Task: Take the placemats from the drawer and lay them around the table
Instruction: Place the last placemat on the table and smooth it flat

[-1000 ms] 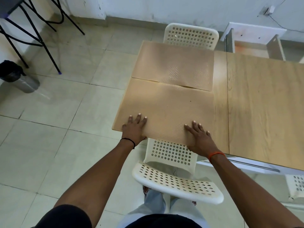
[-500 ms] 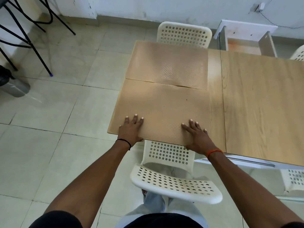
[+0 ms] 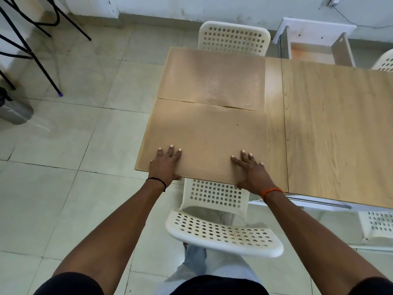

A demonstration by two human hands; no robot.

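While both hands, left (image 3: 166, 165) and right (image 3: 249, 172), press spread flat on the tan textured rectangular placemat (image 3: 204, 143), its near edge overhangs the light wooden table (image 3: 336, 133). Released so, it may sag or slide off; beyond the fingertips it overlaps the second tan placemat (image 3: 212, 79).

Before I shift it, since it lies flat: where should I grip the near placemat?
Probably the near edge, from the chair side. The near placemat lies flat on the table, but that edge reaches the table's rim, where both thumbs seem to hook under. Its far edge meets the far placemat.
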